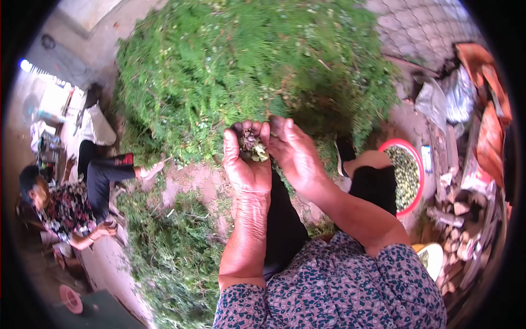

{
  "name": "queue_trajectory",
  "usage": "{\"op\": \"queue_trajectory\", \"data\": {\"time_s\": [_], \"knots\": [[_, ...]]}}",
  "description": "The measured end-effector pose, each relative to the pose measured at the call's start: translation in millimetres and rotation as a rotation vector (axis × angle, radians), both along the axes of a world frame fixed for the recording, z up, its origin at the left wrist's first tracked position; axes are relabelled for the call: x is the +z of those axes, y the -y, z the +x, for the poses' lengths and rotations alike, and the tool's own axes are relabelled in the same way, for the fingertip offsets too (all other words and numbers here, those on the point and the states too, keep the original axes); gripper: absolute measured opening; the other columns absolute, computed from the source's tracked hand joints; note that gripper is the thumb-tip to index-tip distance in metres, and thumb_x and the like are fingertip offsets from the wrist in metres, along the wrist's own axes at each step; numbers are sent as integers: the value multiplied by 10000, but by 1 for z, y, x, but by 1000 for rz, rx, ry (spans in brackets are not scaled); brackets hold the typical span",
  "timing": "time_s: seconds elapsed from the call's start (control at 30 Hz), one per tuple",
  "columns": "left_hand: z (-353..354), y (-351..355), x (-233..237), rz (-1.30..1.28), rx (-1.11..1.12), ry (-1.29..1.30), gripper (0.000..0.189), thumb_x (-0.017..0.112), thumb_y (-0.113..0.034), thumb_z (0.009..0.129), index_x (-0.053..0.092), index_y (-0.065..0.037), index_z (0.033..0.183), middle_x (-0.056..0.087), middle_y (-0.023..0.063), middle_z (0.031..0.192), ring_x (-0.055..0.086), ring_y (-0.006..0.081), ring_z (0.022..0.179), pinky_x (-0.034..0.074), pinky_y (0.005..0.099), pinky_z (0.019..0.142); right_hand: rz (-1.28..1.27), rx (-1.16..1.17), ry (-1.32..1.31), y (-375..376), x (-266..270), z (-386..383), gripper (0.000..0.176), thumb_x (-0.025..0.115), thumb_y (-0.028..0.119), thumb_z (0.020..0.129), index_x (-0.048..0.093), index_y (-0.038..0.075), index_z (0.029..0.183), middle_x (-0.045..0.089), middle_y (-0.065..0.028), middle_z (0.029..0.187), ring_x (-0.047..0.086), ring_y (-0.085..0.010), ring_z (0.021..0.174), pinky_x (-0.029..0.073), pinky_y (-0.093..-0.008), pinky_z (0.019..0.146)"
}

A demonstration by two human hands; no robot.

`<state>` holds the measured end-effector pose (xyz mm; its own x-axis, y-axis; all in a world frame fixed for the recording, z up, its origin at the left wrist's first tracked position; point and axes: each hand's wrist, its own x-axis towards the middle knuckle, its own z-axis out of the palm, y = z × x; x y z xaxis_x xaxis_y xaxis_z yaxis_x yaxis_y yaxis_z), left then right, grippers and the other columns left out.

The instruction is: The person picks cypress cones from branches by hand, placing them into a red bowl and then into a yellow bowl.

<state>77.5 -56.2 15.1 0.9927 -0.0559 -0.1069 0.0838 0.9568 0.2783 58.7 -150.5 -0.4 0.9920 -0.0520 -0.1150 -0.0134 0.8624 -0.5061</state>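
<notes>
My left hand (246,174) is turned palm up in front of the green pile, its fingers curled into a cup. In it lies a small handful of dried brownish bits and pale green pieces (253,147) that look like small seed cones. My right hand (298,162) is close beside it on the right, with fingers extended and the palm turned towards the handful. I see nothing held in the right hand. Beyond both hands is a big heap of feathery evergreen branches (219,71).
A red-rimmed basin (421,170) of small green cones stands right of my leg. Firewood (457,241) and plastic bags (459,93) line the right side. More cut branches (170,252) lie at lower left. Another person (66,203) sits at the left. A pale bowl (434,260) is at lower right.
</notes>
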Motion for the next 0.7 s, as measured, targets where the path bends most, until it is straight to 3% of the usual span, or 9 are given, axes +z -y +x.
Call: {"op": "queue_trajectory", "data": {"time_s": [0.1,0.13,0.27,0.3,0.4,0.53,0.6,0.63,0.7], "knots": [[-33,35,14,293,51,-29,460,467,-487,850,574,-40,869,596,113,917,561,258,879,439,409,855,109,-5,-20,10,11,-18,508,548,452,820,498,49,1124,564,-45,1009,519,-181,958,396,-364,881],[-41,42,10,444,69,-28,568,421,-566,836,548,-29,969,594,136,951,558,264,900,431,401,860,97,-6,-41,17,20,-28,507,525,474,827,509,57,1114,564,-30,990,520,-174,933,405,-362,854],[-67,69,17,642,-16,121,700,379,-598,834,378,-11,1214,573,162,1053,531,260,991,404,400,897,255,56,-41,38,17,-53,435,461,483,859,539,64,946,569,-50,893,539,-189,830,431,-332,794],[-71,74,16,662,-42,158,700,346,-573,864,449,40,1186,518,167,1160,518,233,1001,395,352,898,309,22,-109,43,22,-59,410,461,471,866,538,74,933,569,-52,886,544,-192,830,432,-329,797],[-80,94,25,997,-101,374,705,272,-553,894,580,72,1003,499,148,1214,487,244,1080,372,340,922,502,19,-59,61,23,-74,325,505,405,867,535,109,999,564,-45,912,548,-190,837,441,-330,785],[-94,127,25,1375,-177,837,580,388,-479,891,600,48,1009,441,135,1274,441,239,1120,310,355,951,389,-107,108,86,-15,-88,291,483,378,884,552,97,921,583,-50,815,568,-176,793,460,-314,737],[-98,149,24,1384,-133,945,570,400,-472,887,595,47,1022,434,138,1277,455,231,1094,332,344,925,-842,-609,263,101,-6,-102,327,480,393,880,555,76,911,586,-70,829,567,-190,797,459,-308,741],[-99,158,23,1407,-47,1033,561,413,-464,884,590,46,1034,428,141,1281,469,224,1069,355,334,898,-846,-626,249,109,2,-108,327,480,393,880,555,76,911,586,-70,829,567,-190,797,459,-308,741],[-104,176,14,1318,-131,998,527,414,-425,891,574,49,1057,412,137,1291,506,193,981,406,304,825,-22,-460,-46,129,17,-119,371,474,415,876,555,56,919,587,-82,856,563,-204,821,456,-309,757]]}}
